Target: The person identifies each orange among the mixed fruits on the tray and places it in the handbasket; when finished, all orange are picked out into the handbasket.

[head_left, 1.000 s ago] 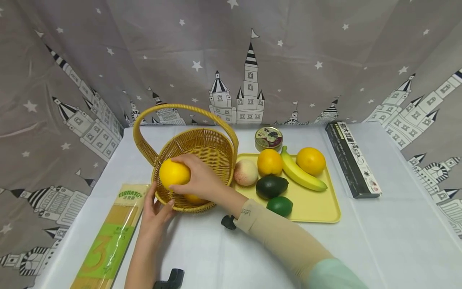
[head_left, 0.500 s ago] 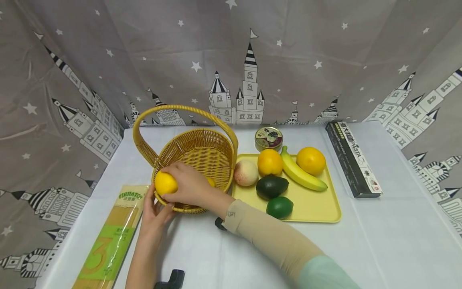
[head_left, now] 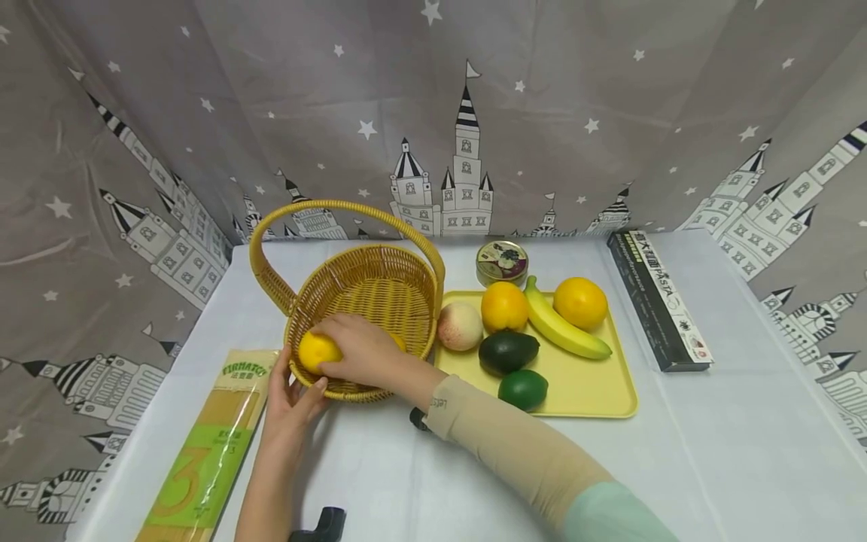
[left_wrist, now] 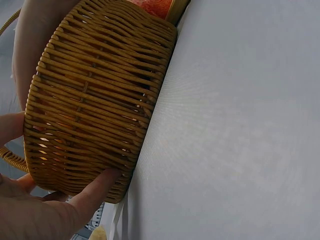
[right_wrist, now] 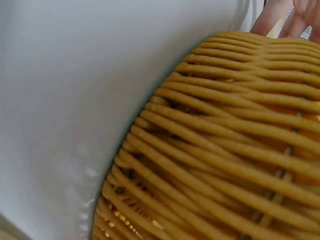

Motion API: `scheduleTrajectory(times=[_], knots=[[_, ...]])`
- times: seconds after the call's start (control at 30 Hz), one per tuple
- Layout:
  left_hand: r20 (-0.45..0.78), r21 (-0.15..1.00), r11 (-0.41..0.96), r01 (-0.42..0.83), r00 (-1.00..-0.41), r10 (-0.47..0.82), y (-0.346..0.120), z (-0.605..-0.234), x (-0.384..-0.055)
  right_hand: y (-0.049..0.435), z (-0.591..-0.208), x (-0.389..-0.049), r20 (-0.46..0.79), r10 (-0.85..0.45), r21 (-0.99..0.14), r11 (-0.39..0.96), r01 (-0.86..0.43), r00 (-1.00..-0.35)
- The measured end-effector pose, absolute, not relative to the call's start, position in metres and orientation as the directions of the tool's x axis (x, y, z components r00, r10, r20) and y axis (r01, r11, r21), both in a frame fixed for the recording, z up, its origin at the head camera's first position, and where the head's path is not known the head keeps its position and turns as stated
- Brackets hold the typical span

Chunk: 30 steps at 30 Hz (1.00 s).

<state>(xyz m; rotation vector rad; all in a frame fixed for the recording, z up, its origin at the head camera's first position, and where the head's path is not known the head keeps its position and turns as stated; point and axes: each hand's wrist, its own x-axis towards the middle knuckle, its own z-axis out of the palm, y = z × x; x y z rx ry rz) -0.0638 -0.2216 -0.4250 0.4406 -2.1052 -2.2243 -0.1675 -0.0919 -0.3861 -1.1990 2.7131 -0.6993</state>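
Note:
A wicker basket (head_left: 386, 290) with a tall arched handle stands on the white-covered table. My right hand (head_left: 362, 350) is inside it at the near left, fingers curled over an orange (head_left: 317, 352). A second yellow-orange fruit (head_left: 398, 342) peeks out behind that hand, mostly hidden. My left hand (head_left: 291, 399) grips the basket's near-left rim, with the thumb at the rim and other fingers against the outer wall. In the left wrist view, a finger (left_wrist: 97, 190) lies along the woven side. The right wrist view is mostly filled by the basket's weave (right_wrist: 225, 140).
Right of the basket is a yellow tray (head_left: 582, 391) with a peach (head_left: 460, 327), two oranges (head_left: 504, 306), a banana (head_left: 565, 327), an avocado (head_left: 508, 352) and a green fruit (head_left: 524, 389). A round tin (head_left: 502, 263), pasta box (head_left: 660, 301) and noodle packet (head_left: 210, 444) lie around.
My right hand has lowered the orange into the basket's near-left part, then shifted it slightly right. The left hand has stayed at the rim.

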Motion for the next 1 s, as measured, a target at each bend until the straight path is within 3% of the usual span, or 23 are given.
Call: scheduleTrajectory(times=[0.33, 0.57, 0.77, 0.87, 1.0], knots=[[-0.182, 0.982, -0.093, -0.165, -0.957, -0.226, -0.219, -0.427, -0.063, -0.035, -0.366, -0.166, 0.202, -0.702, -0.575, 0.479, -0.663, -0.682], [-0.191, 0.981, -0.081, -0.177, -0.952, -0.239, -0.221, -0.425, -0.063, 0.025, -0.339, -0.160, 0.409, -0.602, -0.622, 0.365, -0.692, -0.685], [-0.180, 0.983, -0.088, -0.163, -0.955, -0.236, -0.221, -0.425, -0.063, 0.075, -0.326, -0.164, 0.601, -0.432, -0.624, 0.274, -0.732, -0.673], [-0.173, 0.984, -0.090, -0.155, -0.956, -0.237, -0.221, -0.426, -0.063, 0.100, -0.323, -0.172, 0.634, -0.329, -0.636, 0.293, -0.714, -0.700], [-0.178, 0.983, -0.086, -0.162, -0.956, -0.233, -0.222, -0.426, -0.063, 0.131, -0.323, -0.183, 0.578, -0.213, -0.705, 0.357, -0.613, -0.788]])
